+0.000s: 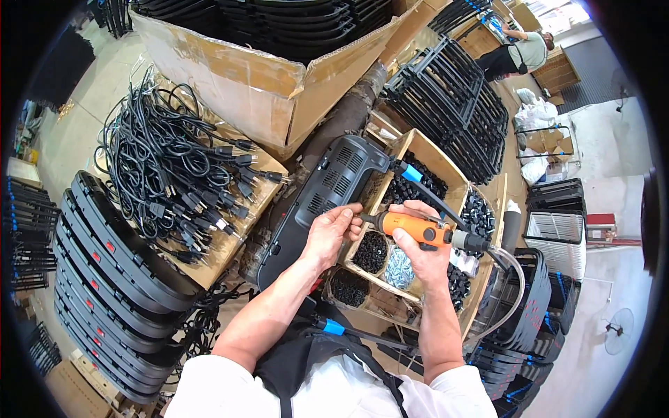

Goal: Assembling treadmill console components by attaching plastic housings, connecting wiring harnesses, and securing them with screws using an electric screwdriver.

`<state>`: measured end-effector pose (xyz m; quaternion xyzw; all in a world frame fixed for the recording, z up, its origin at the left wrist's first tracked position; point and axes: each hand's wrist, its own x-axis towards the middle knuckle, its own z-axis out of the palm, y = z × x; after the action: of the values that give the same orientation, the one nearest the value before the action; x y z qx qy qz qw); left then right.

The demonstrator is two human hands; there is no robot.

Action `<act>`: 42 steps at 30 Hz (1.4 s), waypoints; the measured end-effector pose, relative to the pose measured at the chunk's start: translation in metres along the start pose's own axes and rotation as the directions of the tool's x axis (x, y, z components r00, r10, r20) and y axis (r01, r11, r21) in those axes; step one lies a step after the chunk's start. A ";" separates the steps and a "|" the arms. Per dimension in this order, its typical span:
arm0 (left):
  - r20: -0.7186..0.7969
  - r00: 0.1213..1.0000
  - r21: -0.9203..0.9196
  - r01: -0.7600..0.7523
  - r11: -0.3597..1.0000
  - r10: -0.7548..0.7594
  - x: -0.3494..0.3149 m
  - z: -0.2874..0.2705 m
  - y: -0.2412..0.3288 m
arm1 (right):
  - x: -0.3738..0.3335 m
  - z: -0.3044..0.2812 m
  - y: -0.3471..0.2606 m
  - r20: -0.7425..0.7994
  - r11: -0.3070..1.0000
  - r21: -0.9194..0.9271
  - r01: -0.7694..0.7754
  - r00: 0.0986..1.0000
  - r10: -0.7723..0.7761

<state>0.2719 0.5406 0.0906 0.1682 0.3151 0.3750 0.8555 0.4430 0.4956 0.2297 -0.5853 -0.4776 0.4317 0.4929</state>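
My right hand (423, 249) is wrapped round an orange air screwdriver (411, 227), held level with its tip toward my left. A clear hose (517, 282) runs from its back end. At the driver's tip, the fingers of my left hand (333, 233) are pinched together; what they hold there is too small to make out. Both hands are above the lower end of a long black plastic housing (339, 177) with vent slots, which lies slanted. Below the driver, a divided wooden box (456, 180) holds silver screws (399, 267), small black screws (370, 251) and black plastic parts (418, 182).
Coiled black power cords (174, 167) lie on a board at the left. Curved black housings (115, 292) are stacked beside them. A large cardboard box (230, 76) stands at the far side, with black frames (453, 104) to its right. A person (524, 52) works further back.
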 end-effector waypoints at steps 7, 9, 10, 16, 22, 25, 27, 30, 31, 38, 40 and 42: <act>-0.194 0.980 -0.276 -0.010 0.961 -0.046 0.003 0.015 0.000 | 0.017 0.015 0.005 -0.077 0.995 -0.047 0.092 0.993 -0.095; -0.185 0.977 -0.289 0.049 0.956 -0.106 -0.002 0.012 -0.005 | 0.028 0.022 0.005 -0.090 0.993 -0.064 0.096 0.991 -0.102; -0.173 0.976 -0.295 0.077 0.952 -0.132 -0.004 0.010 -0.009 | 0.036 0.024 0.008 -0.080 0.994 -0.048 0.100 0.991 -0.104; -0.097 0.981 -0.313 0.130 0.941 -0.168 -0.021 0.005 -0.020 | 0.090 0.045 0.022 -0.045 0.982 -0.083 0.172 0.983 -0.177; -0.056 0.985 -0.392 0.129 0.911 -0.164 -0.025 -0.002 -0.011 | 0.127 0.060 0.032 -0.002 0.983 -0.065 0.172 0.985 -0.173; -0.037 0.987 -0.410 0.125 0.903 -0.153 -0.024 -0.008 -0.009 | 0.134 0.065 0.035 0.001 0.983 -0.089 0.163 0.987 -0.164; -0.046 0.987 -0.415 0.122 0.901 -0.154 -0.023 -0.011 -0.008 | 0.137 0.066 0.036 0.004 0.983 -0.099 0.156 0.988 -0.157; -0.052 0.986 -0.428 0.123 0.895 -0.160 -0.022 -0.012 -0.006 | 0.139 0.066 0.034 0.013 0.981 -0.108 0.158 0.987 -0.157; -0.055 0.985 -0.435 0.123 0.892 -0.163 -0.022 -0.013 -0.006 | 0.138 0.067 0.032 0.016 0.981 -0.121 0.151 0.988 -0.150; -0.048 0.983 -0.474 0.132 0.871 -0.176 -0.019 -0.015 -0.001 | 0.146 0.072 0.025 0.066 0.964 -0.206 0.168 0.985 -0.157; -0.052 0.984 -0.520 0.117 0.846 -0.168 -0.018 -0.014 0.001 | 0.153 0.074 0.024 0.059 0.963 -0.225 0.150 0.988 -0.140; -0.065 0.983 -0.520 0.115 0.847 -0.173 -0.016 -0.011 0.003 | 0.161 0.073 0.023 0.121 0.940 -0.284 0.190 0.979 -0.162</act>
<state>0.2547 0.5314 0.0901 -0.1109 0.2616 0.3886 0.8765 0.4020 0.6645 0.1906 -0.5858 -0.6100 0.3375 0.4134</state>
